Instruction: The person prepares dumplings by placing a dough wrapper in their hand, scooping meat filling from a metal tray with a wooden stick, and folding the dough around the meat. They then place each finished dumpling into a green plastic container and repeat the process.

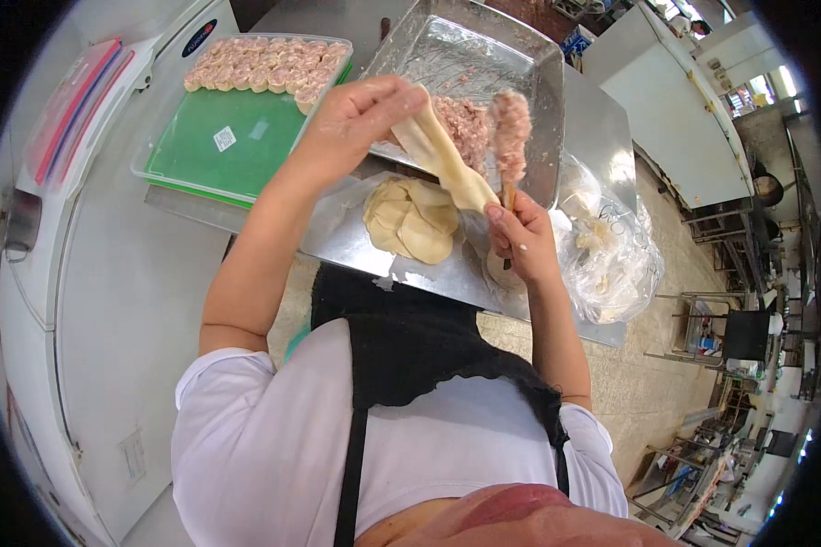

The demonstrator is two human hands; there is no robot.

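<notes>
Tan floor [629, 387], white cabinet [141, 346] (at left)

White shirt [260, 433] with short sleeves [219, 374], black apron [420, 351], narrow black straps [349, 474], bare fingers [397, 111].

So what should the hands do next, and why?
Probably lay the dough wrapper flat on the left hand, because it's stretched between that hand and the right hand, which also holds a stick loaded with pink mince.

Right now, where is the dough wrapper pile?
In the head view, the dough wrapper pile sits on the metal surface, on the near side of the metal pan, left of the plastic bag.
</notes>
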